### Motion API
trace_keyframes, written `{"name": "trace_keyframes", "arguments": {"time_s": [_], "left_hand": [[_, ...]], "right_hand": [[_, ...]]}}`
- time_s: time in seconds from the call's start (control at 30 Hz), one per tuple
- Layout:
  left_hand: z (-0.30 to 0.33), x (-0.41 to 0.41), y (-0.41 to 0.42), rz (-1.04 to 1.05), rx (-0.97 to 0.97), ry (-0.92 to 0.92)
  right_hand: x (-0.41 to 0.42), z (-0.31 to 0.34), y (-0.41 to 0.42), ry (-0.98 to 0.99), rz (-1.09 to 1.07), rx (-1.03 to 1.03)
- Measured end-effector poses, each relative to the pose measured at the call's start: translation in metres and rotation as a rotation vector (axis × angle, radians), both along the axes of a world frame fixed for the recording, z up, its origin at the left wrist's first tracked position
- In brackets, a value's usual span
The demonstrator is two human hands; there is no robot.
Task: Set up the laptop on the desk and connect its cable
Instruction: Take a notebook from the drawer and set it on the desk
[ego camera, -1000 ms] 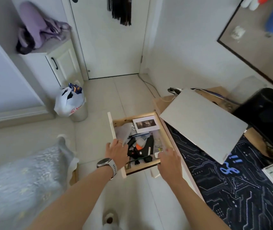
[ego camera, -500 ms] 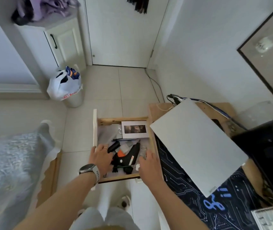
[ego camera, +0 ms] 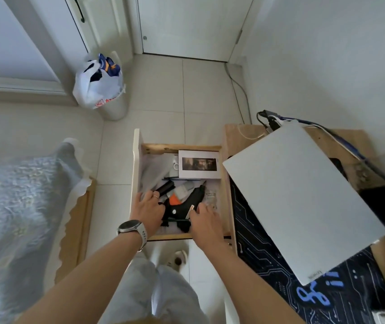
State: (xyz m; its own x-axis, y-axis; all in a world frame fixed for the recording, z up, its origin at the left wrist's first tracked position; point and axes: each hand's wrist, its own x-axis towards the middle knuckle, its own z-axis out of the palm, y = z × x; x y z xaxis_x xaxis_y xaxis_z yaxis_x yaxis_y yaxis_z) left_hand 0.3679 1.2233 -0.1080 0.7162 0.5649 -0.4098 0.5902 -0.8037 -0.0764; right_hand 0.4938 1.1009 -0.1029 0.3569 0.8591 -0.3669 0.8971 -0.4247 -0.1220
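Silver and shut, the laptop (ego camera: 301,202) lies askew on the worktop (ego camera: 233,139), just right of the open drawer (ego camera: 182,147), its near corner over the dark mat (ego camera: 257,253) with the circuit print. At its far corner, cables (ego camera: 273,118) bunch against the worktop's back edge; whether any is plugged into it I cannot tell. Both hands reach into the drawer. The left hand (ego camera: 148,210), with a watch (ego camera: 131,226) on its wrist, rests on the clutter at the drawer's left side, fingers spread and fairly straight, gripping nothing that shows. The right hand (ego camera: 206,220) lies at the drawer's near right corner, fingers loosely bent and touching the black glue gun (ego camera: 186,202); a firm hold does not show. At the drawer's far end sits a white box (ego camera: 198,164). Beyond the drawer, on the tiled floor, stands a bin (ego camera: 114,106) with a bag (ego camera: 95,83).
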Motion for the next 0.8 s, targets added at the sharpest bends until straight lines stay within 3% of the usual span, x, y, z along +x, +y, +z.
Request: {"name": "trace_keyframes", "arguments": {"time_s": [0.2,0.8], "left_hand": [[-0.014,-0.002,0.004,-0.008,-0.019,0.024],[-0.033,0.007,0.001,-0.033,-0.082,0.106]], "right_hand": [[0.004,-0.024,0.01,0.034,-0.102,0.013],[0.002,-0.065,0.022,0.012,-0.015,-0.107]]}}
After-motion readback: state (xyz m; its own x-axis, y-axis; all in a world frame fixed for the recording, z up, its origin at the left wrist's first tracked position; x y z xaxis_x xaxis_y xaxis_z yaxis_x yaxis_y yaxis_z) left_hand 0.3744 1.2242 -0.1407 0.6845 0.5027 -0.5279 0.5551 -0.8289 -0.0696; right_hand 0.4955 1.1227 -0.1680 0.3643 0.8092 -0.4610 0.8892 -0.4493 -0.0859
